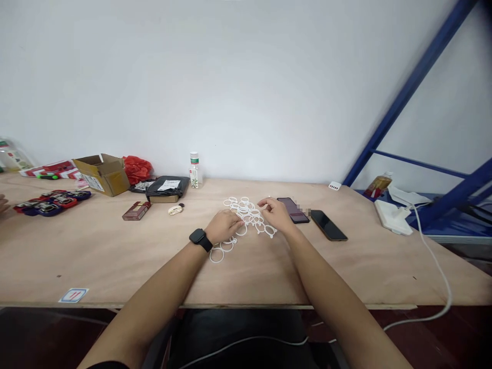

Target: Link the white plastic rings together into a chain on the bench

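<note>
A loose pile of thin white plastic rings (244, 209), some with small tabs, lies on the table between my hands. My left hand (224, 226), with a black watch on the wrist, is closed at the pile's left side. Its fingertips pinch the edge of a white ring (241, 230). Below that hand, a few more rings (217, 255) trail toward me. My right hand (275, 213) hovers at the pile's right edge, fingers bent, with a gap between thumb and forefinger and nothing visible in it. Part of the pile is hidden behind my fingers.
Right of my right hand lie two dark phones (292, 210). A white adapter (392, 217) with a cable is farther right, near a blue metal frame (407, 87). Leftward are a bottle (195, 171), a black parcel (168, 186), a dark red box (137, 210) and an open carton (102, 174).
</note>
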Motion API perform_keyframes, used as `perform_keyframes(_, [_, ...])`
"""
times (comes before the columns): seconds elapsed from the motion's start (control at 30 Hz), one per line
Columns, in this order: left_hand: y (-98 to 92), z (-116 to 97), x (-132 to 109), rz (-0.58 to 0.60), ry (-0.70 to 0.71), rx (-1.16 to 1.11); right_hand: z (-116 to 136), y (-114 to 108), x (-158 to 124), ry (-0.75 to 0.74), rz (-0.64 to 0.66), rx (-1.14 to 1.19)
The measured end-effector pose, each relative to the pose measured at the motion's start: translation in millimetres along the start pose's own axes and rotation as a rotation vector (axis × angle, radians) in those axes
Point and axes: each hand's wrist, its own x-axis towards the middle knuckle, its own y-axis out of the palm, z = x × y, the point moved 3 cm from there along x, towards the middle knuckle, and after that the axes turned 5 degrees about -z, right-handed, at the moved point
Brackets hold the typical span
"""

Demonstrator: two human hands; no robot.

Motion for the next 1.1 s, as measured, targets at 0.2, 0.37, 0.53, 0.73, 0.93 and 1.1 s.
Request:
perform_keyframes(0.2, [13.9, 3, -9, 0.119, 0.056, -0.076, -53, -22, 2, 0.181, 0.380, -0.217])
perform_keyframes(0.37, [22.2, -10, -8, 0.135, 0.090, -0.168, -72, -16, -3, 0.235, 0.402, -0.285])
perform_keyframes(0.53, [18.3, -9, -7, 0.167, 0.081, -0.126, -65, -18, -2, 0.232, 0.313, -0.358])
perform_keyframes(0.73, [8.9, -6, -6, 0.021, 0.075, -0.065, -45, -16, 4, 0.199, 0.007, -0.257])
perform_keyframes(0.93, [-2.1, -15, -3, -0.294, 0.095, 0.007, -3, 36, -10, 0.228, 0.210, 0.442])
perform_keyframes(1.1, [-5.7, -20, -4, -0.243, 0.184, 0.070, 19, 50, -21, 0.205, 0.344, 0.621])
